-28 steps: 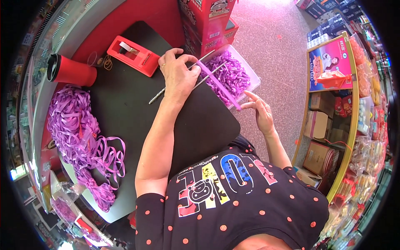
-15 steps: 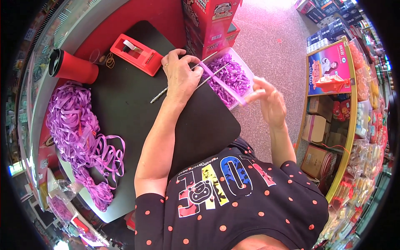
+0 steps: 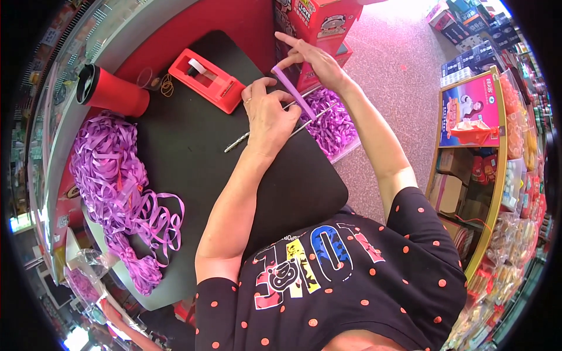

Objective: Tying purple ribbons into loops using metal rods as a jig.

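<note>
Over the dark surface (image 3: 193,146) I see left hand (image 3: 270,114) and right hand (image 3: 310,55) pinching one purple ribbon strip (image 3: 294,93), loose ribbon pile (image 3: 117,181) mostly unprocessed.

Ahead of you, past the dark table edge, stand stacked red cartons (image 3: 319,23) with cartoon pictures. On your right, a pink and blue picture box (image 3: 468,114) tops a yellow-edged shelf, brown cardboard boxes (image 3: 448,193) below it, and dark blue boxes (image 3: 462,29) farther off.
</note>
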Available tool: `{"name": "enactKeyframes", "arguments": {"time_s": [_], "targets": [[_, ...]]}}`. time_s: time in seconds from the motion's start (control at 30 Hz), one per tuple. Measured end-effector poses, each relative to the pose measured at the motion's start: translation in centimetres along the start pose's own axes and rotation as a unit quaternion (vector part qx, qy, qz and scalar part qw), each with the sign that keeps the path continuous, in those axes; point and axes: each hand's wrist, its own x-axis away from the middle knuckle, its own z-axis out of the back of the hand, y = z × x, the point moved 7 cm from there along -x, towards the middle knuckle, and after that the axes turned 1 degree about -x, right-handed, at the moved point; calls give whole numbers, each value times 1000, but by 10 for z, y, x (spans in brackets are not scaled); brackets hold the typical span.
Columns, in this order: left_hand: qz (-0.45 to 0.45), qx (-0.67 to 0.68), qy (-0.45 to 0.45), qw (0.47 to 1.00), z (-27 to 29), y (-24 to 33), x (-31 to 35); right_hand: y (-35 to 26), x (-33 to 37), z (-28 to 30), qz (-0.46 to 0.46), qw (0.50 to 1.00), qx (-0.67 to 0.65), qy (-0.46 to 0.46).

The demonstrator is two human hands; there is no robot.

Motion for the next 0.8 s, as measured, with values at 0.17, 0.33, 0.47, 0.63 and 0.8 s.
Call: {"name": "enactKeyframes", "arguments": {"time_s": [0.17,0.33,0.47,0.63,0.8], "targets": [[-15,12,9,1000,1,0,-1,37,6,-11,-53,998,-27,-29],[-14,-2,6,1000,-2,2,0,71,53,-19,-105,994,-15,-36],[-17,-8,10,1000,-4,0,0,50,113,-23,-142,988,-38,53],[-24,-19,-1,1000,-2,2,0,17,154,-33,-143,959,-153,193],[-15,-23,-25,999,3,6,-2,-15,153,-33,-163,961,-79,208]]}}
